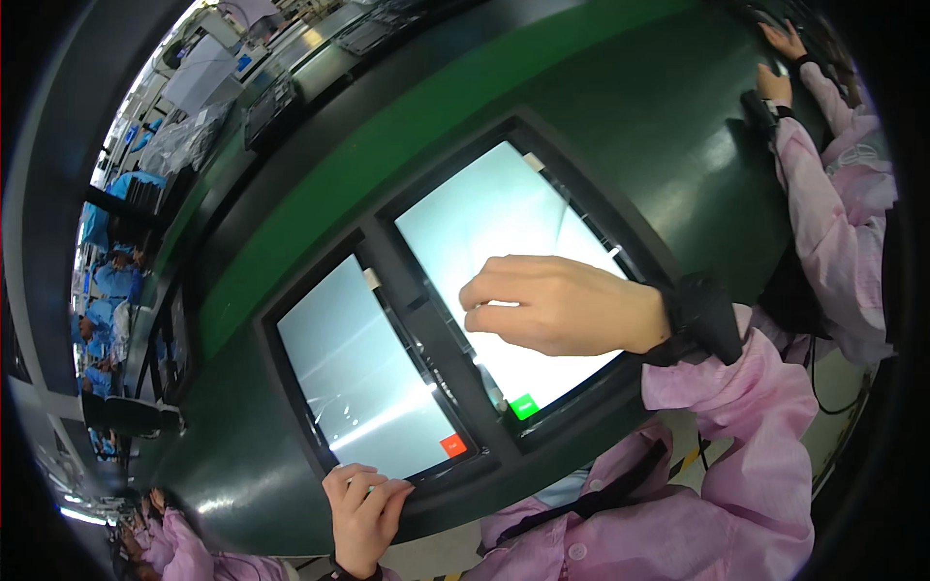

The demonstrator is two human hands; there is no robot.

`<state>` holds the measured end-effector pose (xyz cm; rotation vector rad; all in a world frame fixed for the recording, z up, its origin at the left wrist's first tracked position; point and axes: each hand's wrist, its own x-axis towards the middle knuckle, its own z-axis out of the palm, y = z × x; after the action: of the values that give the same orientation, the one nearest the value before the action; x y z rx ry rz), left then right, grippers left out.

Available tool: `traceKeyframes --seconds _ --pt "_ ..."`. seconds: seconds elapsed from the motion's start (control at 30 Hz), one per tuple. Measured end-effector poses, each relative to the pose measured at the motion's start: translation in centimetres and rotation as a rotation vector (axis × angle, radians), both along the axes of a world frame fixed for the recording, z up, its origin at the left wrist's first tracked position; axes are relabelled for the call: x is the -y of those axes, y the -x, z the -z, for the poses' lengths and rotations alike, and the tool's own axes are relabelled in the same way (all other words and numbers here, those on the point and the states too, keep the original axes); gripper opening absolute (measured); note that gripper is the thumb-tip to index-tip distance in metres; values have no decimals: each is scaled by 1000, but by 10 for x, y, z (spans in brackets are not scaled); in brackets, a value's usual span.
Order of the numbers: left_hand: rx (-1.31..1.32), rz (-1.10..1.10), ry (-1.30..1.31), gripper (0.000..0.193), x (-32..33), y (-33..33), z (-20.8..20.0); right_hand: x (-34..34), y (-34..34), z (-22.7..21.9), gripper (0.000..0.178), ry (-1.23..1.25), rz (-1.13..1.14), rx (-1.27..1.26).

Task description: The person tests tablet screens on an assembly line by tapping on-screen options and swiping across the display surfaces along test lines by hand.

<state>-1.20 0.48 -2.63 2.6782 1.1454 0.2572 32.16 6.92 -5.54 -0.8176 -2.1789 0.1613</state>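
My right hand is above the middle of the right-hand lit panel, wrist toward four o'clock and fingers curled toward nine. Light shows between thumb and fingers, but I cannot tell whether the tips pinch anything or touch the glass. If they do, too much pressure or a dragged nail could mark that bright face.

My wrist crosses the panel's edge, and the bulky black wristband sits there. Were I to drop my forearm, I judge it could knock the frame or snag the thin strip of parts along that edge, near the pale tab at twelve o'clock.

My left hand is at six o'clock of the left-hand panel, fingers bent over the near edge; whether it grips or only rests, I cannot tell. A tug from there could shift the dark frame around both panels, since the near edge of the bench is close by at six o'clock.

Streaks of reflected light cross the left-hand panel, so a fine scratch could easily escape me. The green block at six o'clock and the red block at five are uncovered; a slack sleeve could hide the green one.
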Motion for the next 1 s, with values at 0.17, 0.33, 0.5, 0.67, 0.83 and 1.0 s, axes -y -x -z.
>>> traceKeyframes --seconds 0.17,0.33,0.5,0.67,0.83,1.0 --pt "119 -213 -99 16 -4 0 3 1 0 -2 18 15 44 13" --pt "503 -627 -125 3 -29 3 8 1 1 -6 16 24 70 55" --pt "788 -833 -181 6 -35 14 15 2 2 -8 24 40 86 21" --pt "821 -853 -297 6 -29 14 26 5 3 -10 21 61 94 18" --pt "804 -831 -250 5 -28 15 26 5 5 -13 25 40 102 19" --pt "888 -851 -245 9 -27 14 33 5 4 -15 28 70 80 2"
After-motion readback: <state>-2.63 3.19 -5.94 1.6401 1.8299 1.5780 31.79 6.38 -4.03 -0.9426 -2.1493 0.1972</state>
